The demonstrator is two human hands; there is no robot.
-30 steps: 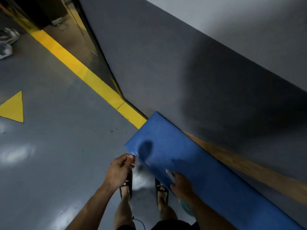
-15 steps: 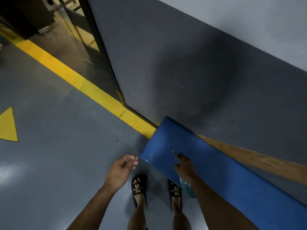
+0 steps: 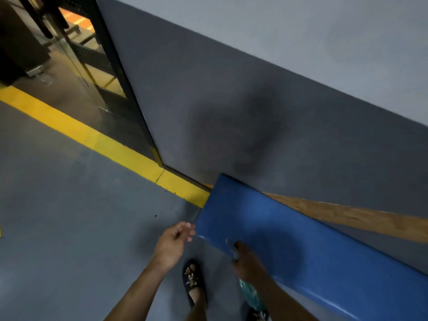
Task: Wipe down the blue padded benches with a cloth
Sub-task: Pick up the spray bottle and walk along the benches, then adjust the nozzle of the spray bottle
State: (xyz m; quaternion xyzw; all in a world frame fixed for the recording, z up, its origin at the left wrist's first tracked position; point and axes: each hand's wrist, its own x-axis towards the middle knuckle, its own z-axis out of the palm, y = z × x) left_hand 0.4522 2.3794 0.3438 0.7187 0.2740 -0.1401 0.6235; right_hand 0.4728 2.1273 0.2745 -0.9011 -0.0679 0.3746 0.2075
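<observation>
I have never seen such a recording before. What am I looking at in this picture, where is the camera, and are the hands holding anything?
There is no machine here. A person wears one camera on the head, and it looks forward and down, so you see that person's own arms and feet.

The long blue padded bench stands along a grey wall, with a wooden strip behind it. On the grey floor runs a yellow line.

The left hand hangs beside the bench's end, fingers loosely curled, holding nothing. The right hand is at the bench's front edge; something teal hangs below it, perhaps the cloth, but the grip is too blurred to tell.
</observation>
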